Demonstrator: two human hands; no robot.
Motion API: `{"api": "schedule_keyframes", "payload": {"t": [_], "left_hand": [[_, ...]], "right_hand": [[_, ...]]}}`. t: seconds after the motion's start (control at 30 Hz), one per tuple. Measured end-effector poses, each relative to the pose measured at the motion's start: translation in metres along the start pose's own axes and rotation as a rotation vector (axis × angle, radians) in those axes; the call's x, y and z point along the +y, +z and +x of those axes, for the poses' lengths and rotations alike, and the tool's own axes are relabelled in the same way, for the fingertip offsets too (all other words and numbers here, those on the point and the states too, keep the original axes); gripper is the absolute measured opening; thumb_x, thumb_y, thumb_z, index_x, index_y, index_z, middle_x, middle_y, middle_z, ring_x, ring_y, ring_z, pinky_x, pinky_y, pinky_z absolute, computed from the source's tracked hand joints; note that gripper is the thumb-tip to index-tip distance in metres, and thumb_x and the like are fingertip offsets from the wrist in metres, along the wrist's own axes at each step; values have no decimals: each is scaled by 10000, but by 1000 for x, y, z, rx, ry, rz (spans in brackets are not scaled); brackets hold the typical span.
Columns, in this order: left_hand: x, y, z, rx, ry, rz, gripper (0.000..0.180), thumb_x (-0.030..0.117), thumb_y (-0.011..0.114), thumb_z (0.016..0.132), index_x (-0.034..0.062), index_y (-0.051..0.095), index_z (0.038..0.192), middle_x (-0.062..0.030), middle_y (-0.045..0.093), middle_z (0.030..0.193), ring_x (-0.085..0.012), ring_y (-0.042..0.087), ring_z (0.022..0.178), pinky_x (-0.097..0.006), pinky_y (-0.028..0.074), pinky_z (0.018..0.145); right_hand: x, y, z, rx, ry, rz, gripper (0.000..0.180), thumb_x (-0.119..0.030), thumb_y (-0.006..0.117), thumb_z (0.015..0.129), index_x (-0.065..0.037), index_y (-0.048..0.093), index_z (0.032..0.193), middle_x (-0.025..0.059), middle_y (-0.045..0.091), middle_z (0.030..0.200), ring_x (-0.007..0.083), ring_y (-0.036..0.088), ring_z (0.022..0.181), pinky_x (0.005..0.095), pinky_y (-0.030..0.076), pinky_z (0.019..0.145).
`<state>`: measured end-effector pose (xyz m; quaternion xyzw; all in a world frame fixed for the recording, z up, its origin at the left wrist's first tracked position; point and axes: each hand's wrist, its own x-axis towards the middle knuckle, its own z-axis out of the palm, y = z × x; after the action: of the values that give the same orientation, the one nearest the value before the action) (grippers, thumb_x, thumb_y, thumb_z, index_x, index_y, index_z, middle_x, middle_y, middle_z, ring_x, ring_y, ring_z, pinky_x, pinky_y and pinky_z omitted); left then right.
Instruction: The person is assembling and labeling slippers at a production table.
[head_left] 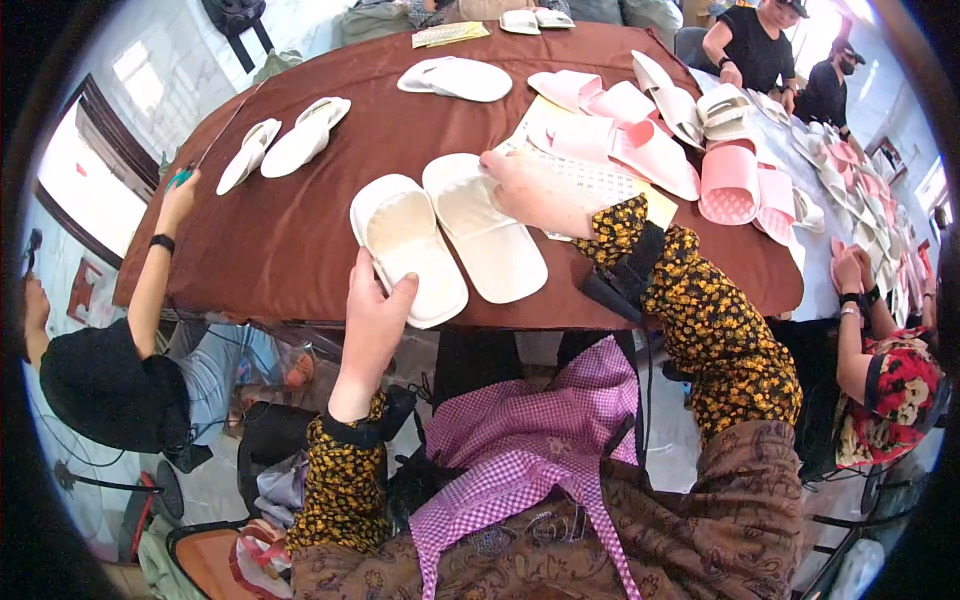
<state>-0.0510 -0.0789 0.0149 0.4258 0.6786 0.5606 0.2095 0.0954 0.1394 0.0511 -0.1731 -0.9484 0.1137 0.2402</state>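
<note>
Two white slippers lie side by side before me, toes pointing away, near the front edge of the brown-covered table [310,220]. My left hand [375,305] grips the left slipper [420,265] by its outer edge, thumb on top of the sole and fingers tucked along the side. From the right, my right hand [540,192] reaches over to the right slipper [500,255], its fingers closed at the outer edge of the strap. Part of that edge is hidden behind the hand. Patterned yellow-and-black sleeves cover both my forearms.
Pink slippers [655,155] lie on a printed sheet [590,178] to the right. Other white slippers [295,145] sit at the left, and a stacked pair [460,78] lies farther back. Co-workers stand around; one hand [178,195] at the left holds a small teal thing. More slippers fill the right table.
</note>
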Motion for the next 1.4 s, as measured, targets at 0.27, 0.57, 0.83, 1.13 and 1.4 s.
{"api": "schedule_keyframes", "payload": {"t": [0.27,0.57,0.83,1.13,1.4], "left_hand": [[-9,-9,11,176,309,554,539,95,625,823,-96,408,1278,-224,361,1322,-310,497,1106,-390,406,966],[51,67,6,-171,773,648,344,119,605,840,1,556,1160,-138,519,1272,-332,446,1203,-437,341,982],[30,112,28,-436,859,789,416,350,573,882,50,584,1170,-88,536,1298,-306,421,1239,-436,306,1009],[23,117,30,-366,883,808,445,383,572,871,52,588,1168,-81,541,1292,-289,446,1205,-427,305,1002],[23,118,29,-376,862,768,441,391,574,867,55,600,1151,-83,548,1281,-287,444,1207,-422,300,1000]], "right_hand": [[15,-30,-18,114,156,59,227,-86,517,867,-42,633,1057,175,653,813,284,646,752,376,519,686],[33,-47,-84,42,279,193,203,18,446,836,12,641,895,122,644,769,212,631,726,336,507,685],[40,-21,-125,180,336,10,169,-42,516,831,-13,614,966,218,613,960,381,595,936,437,484,818],[35,-20,-124,182,309,-39,163,-35,489,847,-30,597,970,202,589,958,389,579,925,448,477,794],[35,-18,-123,176,299,-71,147,-45,451,878,-43,570,965,186,587,938,380,579,901,449,477,762]]}}
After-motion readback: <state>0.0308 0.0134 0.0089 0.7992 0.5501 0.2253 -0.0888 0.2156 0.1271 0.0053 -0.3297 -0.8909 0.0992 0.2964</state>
